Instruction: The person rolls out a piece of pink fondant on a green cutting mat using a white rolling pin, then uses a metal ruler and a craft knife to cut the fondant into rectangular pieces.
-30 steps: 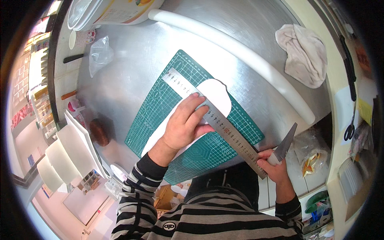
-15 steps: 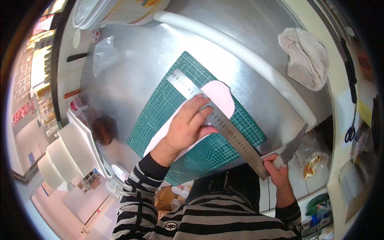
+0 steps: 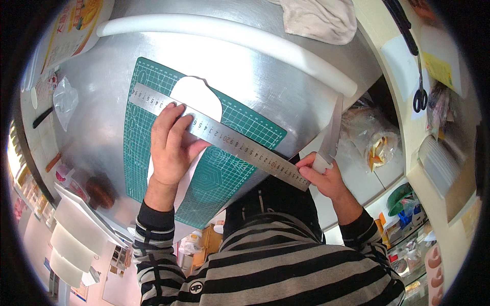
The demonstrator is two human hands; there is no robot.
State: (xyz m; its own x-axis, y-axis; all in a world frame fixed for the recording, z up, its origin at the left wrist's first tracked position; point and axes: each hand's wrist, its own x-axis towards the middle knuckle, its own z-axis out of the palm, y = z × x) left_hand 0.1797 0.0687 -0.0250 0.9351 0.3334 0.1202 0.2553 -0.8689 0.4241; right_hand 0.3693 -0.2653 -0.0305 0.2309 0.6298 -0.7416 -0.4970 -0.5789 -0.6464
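Note:
My left hand point(image 3: 171, 145) presses flat on a long steel ruler point(image 3: 224, 138) and on a white sheet point(image 3: 196, 97) lying under it. Both rest on a green cutting mat point(image 3: 235, 115) spread over a shiny metal table point(image 3: 286, 86). The ruler runs diagonally from the mat's upper left to past the table's near edge. My right hand point(image 3: 326, 178) is at the ruler's lower right end and grips a large knife point(image 3: 333, 132) by the handle, blade pointing up and away beside the table edge.
A long white tube point(image 3: 229, 38) lies across the back of the table, with a crumpled cloth point(image 3: 319, 18) behind it. A clear plastic bag point(image 3: 64, 99) sits at the left. Scissors point(image 3: 419, 94) hang at the right above a bag of scraps point(image 3: 375, 143).
The view has swung, so mat and ruler sit higher and more to the left. My right hand has lifted the knife upright near the ruler's end. My left hand still presses on the ruler.

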